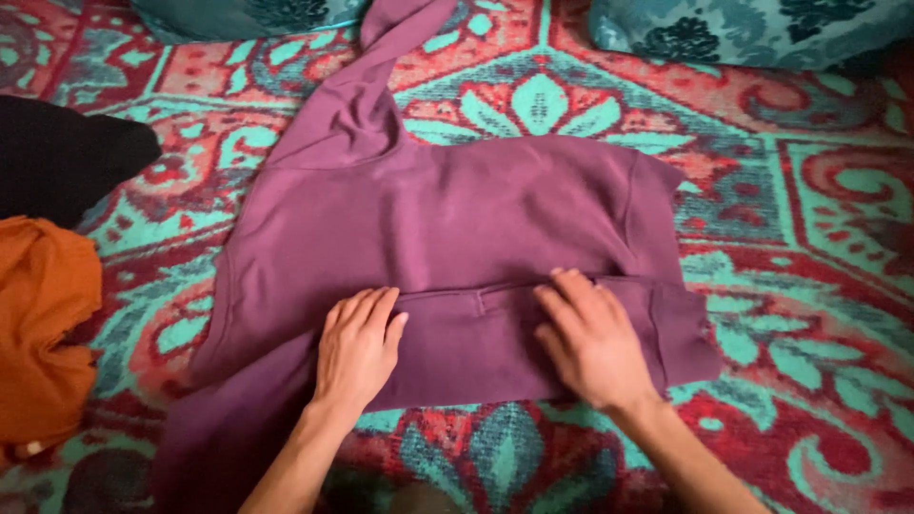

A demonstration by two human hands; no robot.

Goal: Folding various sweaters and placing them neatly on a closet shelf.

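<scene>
Two bare hands and forearms in view, coming in from the bottom edge. Left hand (356, 345): no rings, no watch, no wristband, forearm uncovered right down to the frame edge, no sleeve visible. Right hand (592, 339): same, bare fingers, bare wrist, forearm uncovered to the frame edge. Nails short and unpainted as far as the blur allows. No gloves, no bandages, no markings. Relative to the left hand, the right hand sits just beside it, further right. Slim wrists on both.
</scene>
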